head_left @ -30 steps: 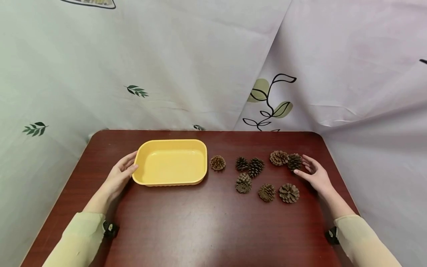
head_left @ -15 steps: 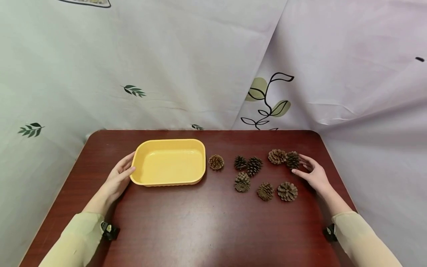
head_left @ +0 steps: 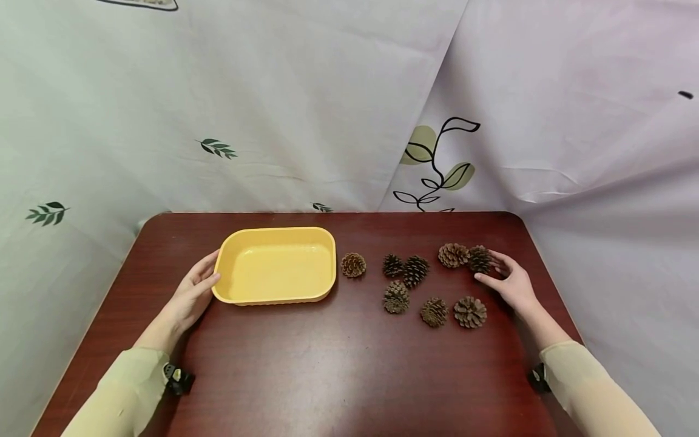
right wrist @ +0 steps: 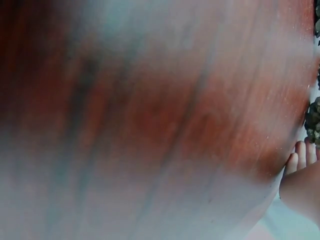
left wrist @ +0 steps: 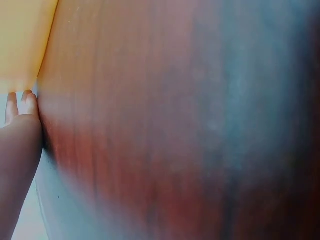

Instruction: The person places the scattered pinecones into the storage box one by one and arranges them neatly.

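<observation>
A deep yellow rectangular dish (head_left: 275,297) with rounded corners stands on the table's left half. My left hand (head_left: 191,291) rests against its left end, thumb at the rim and fingers along the outer wall; in the left wrist view the fingertips (left wrist: 29,102) meet the yellow wall. On the right, my right hand (head_left: 513,285) is beside a dark pine cone (head_left: 480,260), fingers at its right side and thumb just below it, not closed round it. A browner pine cone (head_left: 453,255) touches that cone on the left.
One pine cone (head_left: 354,265) lies just right of the dish. Several more, including one pine cone (head_left: 416,271) in a cluster and a wide-scaled pine cone (head_left: 470,312), lie on the dark red table (head_left: 327,370). Behind hangs a pale curtain (head_left: 306,109) with leaf prints.
The view has shifted slightly, moving everything a little left in the frame. My right thumb has slid slightly left below the dark pine cone; the left hand stays at the dish.
</observation>
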`<state>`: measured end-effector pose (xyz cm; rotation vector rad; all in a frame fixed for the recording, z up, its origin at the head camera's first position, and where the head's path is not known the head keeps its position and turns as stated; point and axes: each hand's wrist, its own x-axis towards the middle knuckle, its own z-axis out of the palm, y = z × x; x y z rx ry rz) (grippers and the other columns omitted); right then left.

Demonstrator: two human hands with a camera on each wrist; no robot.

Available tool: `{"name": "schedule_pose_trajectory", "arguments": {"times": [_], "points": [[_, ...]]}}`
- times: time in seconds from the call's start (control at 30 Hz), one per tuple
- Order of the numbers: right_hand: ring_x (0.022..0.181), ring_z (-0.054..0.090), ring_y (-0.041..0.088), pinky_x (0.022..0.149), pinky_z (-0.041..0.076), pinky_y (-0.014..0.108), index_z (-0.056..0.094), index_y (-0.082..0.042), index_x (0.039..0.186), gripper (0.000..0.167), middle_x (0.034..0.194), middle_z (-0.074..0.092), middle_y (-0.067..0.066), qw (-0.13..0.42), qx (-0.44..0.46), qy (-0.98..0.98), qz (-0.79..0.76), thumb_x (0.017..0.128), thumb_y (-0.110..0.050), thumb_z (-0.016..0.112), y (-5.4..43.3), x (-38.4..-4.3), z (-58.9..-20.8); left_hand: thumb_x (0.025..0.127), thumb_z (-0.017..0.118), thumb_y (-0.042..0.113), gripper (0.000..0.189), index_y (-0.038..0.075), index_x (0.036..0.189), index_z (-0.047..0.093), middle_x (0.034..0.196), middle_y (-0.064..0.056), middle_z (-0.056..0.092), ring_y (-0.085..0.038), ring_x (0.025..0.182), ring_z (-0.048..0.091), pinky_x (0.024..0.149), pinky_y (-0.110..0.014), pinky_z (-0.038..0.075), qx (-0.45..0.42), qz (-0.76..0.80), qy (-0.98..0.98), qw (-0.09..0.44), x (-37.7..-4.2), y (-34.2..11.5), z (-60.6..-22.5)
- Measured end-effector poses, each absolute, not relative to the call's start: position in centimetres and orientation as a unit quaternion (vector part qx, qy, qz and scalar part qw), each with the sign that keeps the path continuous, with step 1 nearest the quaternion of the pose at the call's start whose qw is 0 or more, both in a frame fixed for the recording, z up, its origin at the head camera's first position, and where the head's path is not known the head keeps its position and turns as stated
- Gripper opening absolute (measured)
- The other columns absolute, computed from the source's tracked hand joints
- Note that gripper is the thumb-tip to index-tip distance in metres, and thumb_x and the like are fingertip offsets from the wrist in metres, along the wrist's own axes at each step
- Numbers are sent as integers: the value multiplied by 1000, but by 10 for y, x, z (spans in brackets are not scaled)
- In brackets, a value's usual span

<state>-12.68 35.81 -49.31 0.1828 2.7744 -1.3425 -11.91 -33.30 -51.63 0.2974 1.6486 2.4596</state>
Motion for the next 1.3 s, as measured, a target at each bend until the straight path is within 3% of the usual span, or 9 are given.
{"name": "schedule_pose_trajectory", "arguments": {"times": [0.1,0.2,0.3,0.37,0.5,0.77,1.0,1.17,1.3], "points": [[140,51,46,90,39,5,40,2,160,75,156,48,35,22,66,894,-443,99,-20,77,358,-126,-492,109,40,-9,52,23,147,57,145,15,65,2,131,61,102,-15,53,96,825,551,84,-119,-333,-516],[130,60,19,88,40,0,41,1,160,74,152,54,26,14,74,885,-459,100,-20,77,358,-125,-490,109,40,-9,52,23,146,58,145,14,65,2,130,62,102,-15,53,93,826,549,84,-119,-332,-516],[112,56,-13,89,45,-1,41,2,160,73,135,64,-3,-1,76,868,-491,100,-18,77,360,-123,-490,109,41,-10,52,23,145,59,144,14,66,2,130,62,101,-16,54,87,830,545,84,-119,-332,-516],[104,52,-24,89,47,0,41,3,160,72,123,61,-23,-11,73,854,-516,100,-16,77,361,-122,-490,109,41,-10,52,23,145,61,143,13,67,1,129,63,101,-16,54,83,831,543,84,-119,-331,-515],[104,54,-24,89,48,1,45,2,158,69,115,55,-38,-30,69,838,-541,99,-15,77,361,-122,-486,108,43,-11,53,22,143,64,141,12,69,1,127,65,100,-16,55,74,836,537,79,-119,-329,-514],[108,57,-18,91,46,0,57,-5,150,55,117,60,-37,-80,65,822,-560,98,-7,76,362,-127,-475,108,41,-13,54,20,141,67,138,8,72,-2,124,68,97,-18,57,67,858,504,78,-116,-327,-511],[105,63,-12,91,47,2,71,-23,131,41,114,68,-31,-114,58,777,-616,96,-1,76,353,-133,-456,108,39,-13,54,19,142,66,138,6,73,-4,123,69,97,-19,58,70,864,493,78,-115,-327,-513],[104,65,-10,91,49,3,72,-12,134,41,113,70,-27,-125,48,765,-630,95,0,77,342,-139,-445,109,39,-12,54,20,143,65,139,7,72,-3,123,69,97,-19,58,76,864,492,79,-114,-327,-514],[105,66,-8,92,49,4,74,-15,132,40,116,70,-25,-120,30,763,-635,95,1,77,334,-142,-441,109,37,-12,54,20,144,65,140,7,71,-4,124,68,97,-20,58,79,867,485,82,-116,-326,-515]]}}
